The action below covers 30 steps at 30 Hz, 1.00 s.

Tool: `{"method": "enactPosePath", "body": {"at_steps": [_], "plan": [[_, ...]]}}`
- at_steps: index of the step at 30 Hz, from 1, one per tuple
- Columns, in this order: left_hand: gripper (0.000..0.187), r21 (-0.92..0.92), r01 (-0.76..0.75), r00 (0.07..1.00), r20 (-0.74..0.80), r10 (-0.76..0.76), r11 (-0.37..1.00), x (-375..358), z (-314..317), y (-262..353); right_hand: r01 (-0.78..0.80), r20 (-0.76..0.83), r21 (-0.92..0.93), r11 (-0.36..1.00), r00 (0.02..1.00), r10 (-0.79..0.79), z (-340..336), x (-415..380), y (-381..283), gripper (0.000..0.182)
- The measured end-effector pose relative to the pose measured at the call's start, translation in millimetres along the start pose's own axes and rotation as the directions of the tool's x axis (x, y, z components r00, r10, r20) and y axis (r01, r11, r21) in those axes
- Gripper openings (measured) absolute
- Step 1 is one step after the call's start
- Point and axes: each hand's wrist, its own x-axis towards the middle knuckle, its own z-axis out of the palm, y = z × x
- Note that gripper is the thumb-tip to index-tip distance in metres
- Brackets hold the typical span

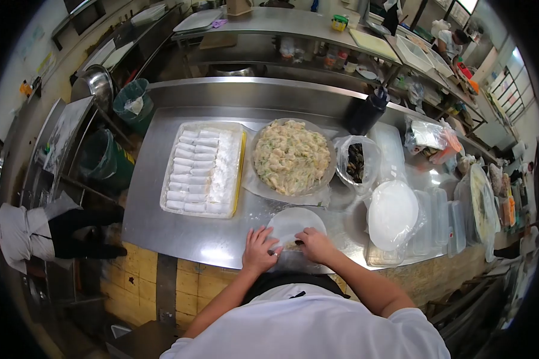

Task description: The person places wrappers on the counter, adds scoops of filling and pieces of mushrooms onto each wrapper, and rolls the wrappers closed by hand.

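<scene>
A thin round white wrapper (296,222) lies flat on the steel table before me, with a little filling (290,246) near its near edge. My left hand (260,250) rests at the wrapper's left edge, fingers stretched and slightly apart. At the right, my right hand (315,245) pinches a small dark piece (299,242) just over the filling. Beyond the wrapper stands a wide bowl of pale filling with green bits (292,157). To its right, a plastic-lined bowl (372,161) holds dark strips (355,163). White rolls (188,170) lie in rows in a floured tray (163,179).
A stack of round white wrappers (393,214) in plastic sits on clear containers (440,218) at right. A dark bottle (368,112) stands at the back. Green bins (133,105) are left of the table. Another person (42,233) is at far left.
</scene>
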Motion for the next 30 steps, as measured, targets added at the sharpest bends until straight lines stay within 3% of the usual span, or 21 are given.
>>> {"method": "enactPosePath", "body": {"at_steps": [3,9,15,17,24,30], "plan": [[0.028,-0.018,0.003,1.0,0.002,-0.003,1.0,-1,0,0,-0.08,-0.004,0.079,0.994,0.997,0.081,-1,-9,1,0.011],[0.028,-0.008,-0.027,1.0,0.001,0.027,1.0,-1,0,-2,0.024,-0.08,-0.074,0.997,0.996,-0.03,11,-11,-6,0.011],[0.028,-0.009,-0.035,0.999,-0.004,0.035,0.999,-1,1,-1,-0.004,-0.14,-0.072,0.997,0.99,-0.006,17,-16,-3,0.008],[0.029,-0.003,-0.033,0.999,-0.003,0.033,0.999,-1,1,-1,0.056,-0.123,-0.052,0.997,0.99,-0.062,17,-12,1,0.009],[0.031,0.016,-0.048,0.999,0.005,0.048,0.999,-2,4,-4,0.005,-0.106,-0.087,0.996,0.994,-0.014,-7,-16,-22,0.026],[0.033,0.031,-0.039,0.999,0.032,0.038,0.999,-2,2,-3,-0.062,0.0,-0.019,0.998,0.998,0.062,24,-23,18,0.05]]}}
